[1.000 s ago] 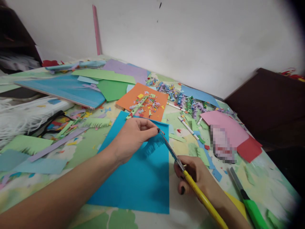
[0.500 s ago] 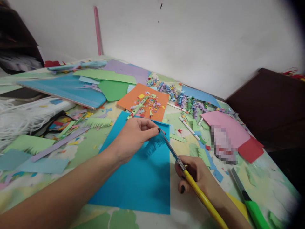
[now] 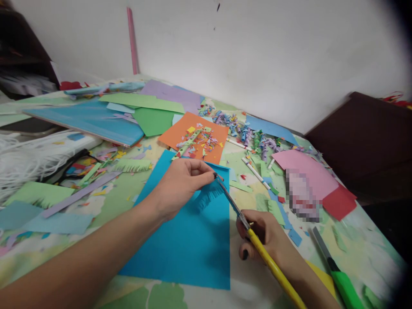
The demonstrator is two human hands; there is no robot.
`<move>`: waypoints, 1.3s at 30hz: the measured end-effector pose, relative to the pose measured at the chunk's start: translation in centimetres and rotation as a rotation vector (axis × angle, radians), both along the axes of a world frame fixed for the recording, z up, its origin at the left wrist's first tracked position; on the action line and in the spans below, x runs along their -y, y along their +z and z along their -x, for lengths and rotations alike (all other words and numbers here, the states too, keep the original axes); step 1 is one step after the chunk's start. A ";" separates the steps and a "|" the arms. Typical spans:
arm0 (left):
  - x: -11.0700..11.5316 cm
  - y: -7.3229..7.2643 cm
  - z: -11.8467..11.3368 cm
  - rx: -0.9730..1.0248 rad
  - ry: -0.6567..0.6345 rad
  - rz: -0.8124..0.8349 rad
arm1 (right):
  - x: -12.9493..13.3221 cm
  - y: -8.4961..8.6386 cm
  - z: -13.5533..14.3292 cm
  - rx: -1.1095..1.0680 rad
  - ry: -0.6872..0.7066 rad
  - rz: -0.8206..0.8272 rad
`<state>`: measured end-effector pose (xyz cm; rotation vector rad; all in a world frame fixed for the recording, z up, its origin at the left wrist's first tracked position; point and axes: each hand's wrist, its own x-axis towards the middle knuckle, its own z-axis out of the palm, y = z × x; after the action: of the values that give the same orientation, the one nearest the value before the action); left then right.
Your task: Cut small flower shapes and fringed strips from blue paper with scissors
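My left hand (image 3: 186, 182) pinches a fringed blue paper strip (image 3: 209, 198) above a large blue sheet (image 3: 180, 249). The strip's cut fringe hangs below my fingers, and its colour nearly merges with the sheet. My right hand (image 3: 265, 236) is closed around long scissors with a yellow handle (image 3: 273, 268). The scissor tips reach up to my left fingertips at the strip's edge, with the blades nearly together. Beyond my left hand, an orange sheet (image 3: 170, 135) bears small paper bits and a spotted green strip (image 3: 189, 143).
Curled paper strips (image 3: 238, 124) lie toward the wall. On the right are pink paper (image 3: 302, 165), red paper (image 3: 339, 201) and a green-handled cutter (image 3: 346, 287). White cord (image 3: 19, 167), a blue board (image 3: 86, 122) and a fringed green strip (image 3: 131, 166) are on the left.
The scissor handle and my right thumb have shifted very slightly left. My left hand keeps its pinch in the same place.
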<state>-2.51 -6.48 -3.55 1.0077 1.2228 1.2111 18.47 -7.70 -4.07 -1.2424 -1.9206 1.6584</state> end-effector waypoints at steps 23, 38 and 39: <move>-0.1 -0.2 0.1 -0.009 0.008 -0.011 | -0.1 -0.2 0.1 -0.001 -0.020 -0.016; -0.1 -0.1 0.1 -0.018 0.005 -0.001 | -0.1 -0.6 -0.1 -0.018 -0.020 -0.001; -0.1 -0.1 0.1 -0.016 0.003 -0.002 | -0.1 -0.6 -0.1 -0.018 -0.018 -0.002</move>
<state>-2.59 -6.34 -3.64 1.0189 1.2361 1.2095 18.61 -7.62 -4.70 -1.2367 -1.8944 1.6525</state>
